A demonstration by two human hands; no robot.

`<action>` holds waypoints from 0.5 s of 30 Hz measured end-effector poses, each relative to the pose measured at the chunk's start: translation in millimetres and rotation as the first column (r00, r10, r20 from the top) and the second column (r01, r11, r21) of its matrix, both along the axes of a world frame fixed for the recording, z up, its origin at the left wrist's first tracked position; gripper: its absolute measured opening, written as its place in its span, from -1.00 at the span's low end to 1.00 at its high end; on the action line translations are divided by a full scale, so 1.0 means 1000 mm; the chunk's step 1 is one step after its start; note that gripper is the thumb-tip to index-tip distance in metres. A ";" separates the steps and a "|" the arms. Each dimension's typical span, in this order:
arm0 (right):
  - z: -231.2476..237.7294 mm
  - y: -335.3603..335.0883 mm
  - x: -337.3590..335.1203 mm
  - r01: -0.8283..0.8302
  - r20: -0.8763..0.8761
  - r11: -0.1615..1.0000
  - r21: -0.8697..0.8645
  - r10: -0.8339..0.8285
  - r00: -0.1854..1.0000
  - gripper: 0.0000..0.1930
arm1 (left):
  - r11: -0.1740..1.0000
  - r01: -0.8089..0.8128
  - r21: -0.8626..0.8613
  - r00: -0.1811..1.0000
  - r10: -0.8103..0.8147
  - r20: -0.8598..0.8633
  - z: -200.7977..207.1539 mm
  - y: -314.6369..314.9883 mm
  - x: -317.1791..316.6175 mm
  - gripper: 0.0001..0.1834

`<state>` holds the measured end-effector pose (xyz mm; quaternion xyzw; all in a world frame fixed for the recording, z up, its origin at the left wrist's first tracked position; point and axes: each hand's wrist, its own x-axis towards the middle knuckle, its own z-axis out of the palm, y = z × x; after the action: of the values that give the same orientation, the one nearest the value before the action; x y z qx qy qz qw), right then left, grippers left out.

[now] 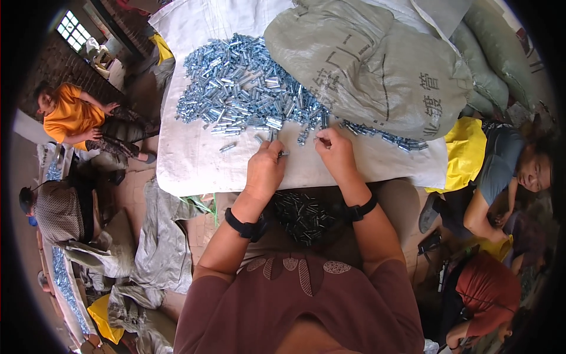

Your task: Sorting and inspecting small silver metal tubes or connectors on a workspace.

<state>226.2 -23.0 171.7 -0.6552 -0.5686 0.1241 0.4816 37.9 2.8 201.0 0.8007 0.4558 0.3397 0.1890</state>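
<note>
A wide heap of small shiny metal sleeves [236, 82] lies on a white cloth-covered table [194, 162] in front of me. At the near edge of the heap, my left hand [265, 168] is closed with its fingers around a metal sleeve [283, 153], whose end sticks out beside the fingers. A few more sleeves [272, 134] touch or lie just beyond its fingertips. My right hand [336, 154] is in a pinch just to the right; what sits between its fingertips is too small to make out. One loose sleeve [227, 147] rests apart on the cloth, left of my hands.
A grey-green woven sack [377, 65] covers the heap's right part. Below the table edge, between my forearms, sits a pile of dark small parts [303, 217]. Several people sit nearby, one in an orange shirt [68, 115]. Yellow sacking [463, 154] hangs at the table's right.
</note>
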 end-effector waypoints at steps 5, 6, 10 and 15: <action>-0.003 -0.007 0.001 -0.145 -0.361 0.988 -0.061 0.114 0.926 -0.86 | 0.990 0.140 -0.001 0.990 -0.140 0.014 -0.012 0.003 0.022 -0.78; 0.004 -0.009 0.000 -0.173 -0.502 0.981 -0.094 0.103 0.859 -0.86 | 0.988 0.156 0.001 0.986 -0.156 0.050 -0.014 0.005 0.025 -0.77; 0.020 -0.015 -0.001 -0.235 -0.710 0.966 -0.105 0.093 0.698 -0.85 | 0.987 0.159 -0.022 0.974 -0.153 0.167 -0.018 0.000 0.020 -0.77; 0.030 -0.023 -0.007 -0.281 -0.755 0.956 -0.079 0.127 0.644 -0.81 | 0.863 0.336 -0.378 0.864 -0.123 0.488 -0.009 -0.014 0.022 -0.88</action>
<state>218.9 -46.1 202.0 -0.5218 -0.3791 0.4867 0.5892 59.5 -10.9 191.7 0.6844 0.3644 0.3740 0.5088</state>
